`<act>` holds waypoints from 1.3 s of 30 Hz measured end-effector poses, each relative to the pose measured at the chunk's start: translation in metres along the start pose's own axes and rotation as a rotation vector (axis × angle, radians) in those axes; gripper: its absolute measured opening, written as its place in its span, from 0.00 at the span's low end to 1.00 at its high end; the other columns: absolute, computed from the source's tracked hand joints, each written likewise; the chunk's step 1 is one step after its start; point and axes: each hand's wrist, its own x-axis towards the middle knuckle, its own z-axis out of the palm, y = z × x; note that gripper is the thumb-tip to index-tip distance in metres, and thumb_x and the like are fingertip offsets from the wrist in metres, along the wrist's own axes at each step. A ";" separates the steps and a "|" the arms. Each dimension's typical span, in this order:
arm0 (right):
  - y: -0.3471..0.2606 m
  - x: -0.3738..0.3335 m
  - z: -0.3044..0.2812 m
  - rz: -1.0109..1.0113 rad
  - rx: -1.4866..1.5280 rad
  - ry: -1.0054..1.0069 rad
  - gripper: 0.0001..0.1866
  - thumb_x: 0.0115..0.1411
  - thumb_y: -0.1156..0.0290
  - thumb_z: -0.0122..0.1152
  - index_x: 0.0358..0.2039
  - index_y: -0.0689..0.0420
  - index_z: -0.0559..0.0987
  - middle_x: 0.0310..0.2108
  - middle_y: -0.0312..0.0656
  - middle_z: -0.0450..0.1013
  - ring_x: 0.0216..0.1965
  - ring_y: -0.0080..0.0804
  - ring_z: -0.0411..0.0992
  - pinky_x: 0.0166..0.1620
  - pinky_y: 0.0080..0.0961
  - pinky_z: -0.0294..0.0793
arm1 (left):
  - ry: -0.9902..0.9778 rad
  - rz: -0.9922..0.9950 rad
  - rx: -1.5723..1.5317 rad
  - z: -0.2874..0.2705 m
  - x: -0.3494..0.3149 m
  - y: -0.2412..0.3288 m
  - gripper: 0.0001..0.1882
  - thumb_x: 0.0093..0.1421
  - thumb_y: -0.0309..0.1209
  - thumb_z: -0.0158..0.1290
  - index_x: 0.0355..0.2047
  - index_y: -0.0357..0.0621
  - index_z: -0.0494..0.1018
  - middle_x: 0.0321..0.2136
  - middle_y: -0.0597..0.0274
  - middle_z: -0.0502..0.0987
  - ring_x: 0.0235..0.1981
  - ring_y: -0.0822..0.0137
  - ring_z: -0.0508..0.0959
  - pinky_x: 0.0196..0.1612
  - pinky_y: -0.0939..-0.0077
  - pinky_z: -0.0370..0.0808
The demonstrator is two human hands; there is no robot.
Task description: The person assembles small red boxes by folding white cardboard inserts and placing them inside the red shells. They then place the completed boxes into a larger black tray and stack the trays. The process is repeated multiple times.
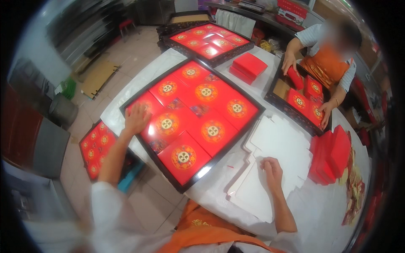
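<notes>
Head camera view: a worker's left hand lies open, palm down and fingers spread, over the left corner of a large dark-framed tray filled with red boxes bearing round gold-and-orange medallions. The tray sits tilted diagonally across a white-covered table, its near corner jutting past the table's edge. To its right, the right hand is loosely closed, knuckles up, above flat white card sheets; whether it touches them or has anything inside the curled fingers cannot be told. Across the table, a co-worker in an orange apron bends over a smaller dark tray, partly filled with similar boxes. Between the trays stands a short stack of plain red boxes; a larger red pile rises beside the card sheets. Another filled tray lies beyond, and one more sits low at left.
</notes>
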 end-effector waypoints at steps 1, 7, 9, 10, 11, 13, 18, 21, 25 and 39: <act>-0.004 0.002 0.001 0.011 -0.001 -0.007 0.08 0.62 0.72 0.45 0.38 0.62 0.70 0.32 0.37 0.70 0.32 0.21 0.66 0.37 0.17 0.66 | 0.177 -0.034 -0.114 0.006 -0.008 0.004 0.35 0.58 0.49 0.42 0.60 0.43 0.49 0.60 0.40 0.47 0.62 0.47 0.48 0.62 0.54 0.43; -0.019 0.068 -0.003 -0.143 -0.136 0.007 0.10 0.62 0.71 0.46 0.41 0.62 0.69 0.37 0.38 0.70 0.38 0.21 0.67 0.39 0.17 0.65 | 0.525 -0.464 -0.888 0.055 -0.131 0.088 0.45 0.52 0.44 0.55 0.59 0.30 0.45 0.60 0.36 0.46 0.62 0.46 0.47 0.62 0.59 0.45; -0.012 0.120 0.005 -0.359 -0.402 0.014 0.14 0.62 0.69 0.47 0.45 0.63 0.68 0.42 0.43 0.70 0.43 0.28 0.67 0.45 0.22 0.65 | 0.444 -0.405 -1.377 0.061 -0.176 0.116 0.43 0.49 0.41 0.59 0.58 0.33 0.48 0.56 0.44 0.54 0.59 0.54 0.54 0.61 0.61 0.50; -0.021 0.140 0.014 -0.314 -0.537 -0.003 0.18 0.61 0.67 0.48 0.48 0.65 0.66 0.46 0.47 0.69 0.48 0.33 0.66 0.49 0.26 0.63 | 0.440 -0.487 -1.442 0.038 -0.191 0.140 0.40 0.48 0.39 0.59 0.55 0.35 0.51 0.51 0.49 0.59 0.54 0.58 0.60 0.58 0.63 0.55; -0.006 0.165 0.008 -0.326 -0.617 -0.001 0.20 0.61 0.66 0.49 0.49 0.66 0.66 0.47 0.48 0.68 0.48 0.33 0.66 0.50 0.26 0.63 | 0.429 -0.577 -1.607 0.015 -0.196 0.159 0.41 0.48 0.38 0.59 0.55 0.35 0.51 0.49 0.51 0.61 0.52 0.58 0.63 0.57 0.65 0.57; 0.010 0.214 0.001 -0.228 -0.649 -0.090 0.22 0.60 0.64 0.49 0.51 0.66 0.66 0.47 0.49 0.69 0.48 0.34 0.67 0.50 0.26 0.63 | 0.416 -0.501 -1.540 0.045 -0.201 0.156 0.42 0.49 0.38 0.56 0.58 0.33 0.47 0.58 0.43 0.49 0.61 0.54 0.51 0.61 0.63 0.50; -0.001 0.235 0.035 -0.090 -0.546 -0.436 0.20 0.59 0.65 0.48 0.47 0.68 0.70 0.41 0.47 0.72 0.43 0.29 0.68 0.47 0.23 0.65 | 0.341 -0.670 -1.515 0.034 -0.211 0.137 0.41 0.52 0.35 0.51 0.61 0.36 0.42 0.61 0.43 0.42 0.62 0.54 0.48 0.61 0.66 0.51; -0.016 0.205 0.077 -0.016 -0.506 -0.560 0.20 0.60 0.64 0.48 0.44 0.69 0.71 0.39 0.44 0.72 0.40 0.26 0.68 0.45 0.21 0.65 | 0.268 -0.881 -1.828 0.013 -0.234 0.092 0.40 0.53 0.35 0.51 0.62 0.42 0.43 0.59 0.46 0.49 0.60 0.59 0.53 0.59 0.68 0.55; -0.029 0.164 0.121 0.211 -0.410 -0.627 0.22 0.61 0.61 0.46 0.47 0.67 0.69 0.39 0.44 0.72 0.39 0.26 0.67 0.45 0.21 0.65 | 0.442 -0.956 -1.865 0.039 -0.281 0.037 0.40 0.55 0.38 0.52 0.63 0.47 0.44 0.56 0.54 0.57 0.56 0.61 0.60 0.56 0.66 0.59; -0.042 0.072 0.137 0.299 -0.159 -0.536 0.28 0.60 0.68 0.50 0.57 0.63 0.57 0.52 0.46 0.62 0.52 0.29 0.61 0.54 0.25 0.59 | 1.108 -1.067 -2.315 0.031 -0.252 0.044 0.32 0.52 0.35 0.57 0.54 0.54 0.53 0.48 0.66 0.64 0.48 0.67 0.66 0.45 0.66 0.70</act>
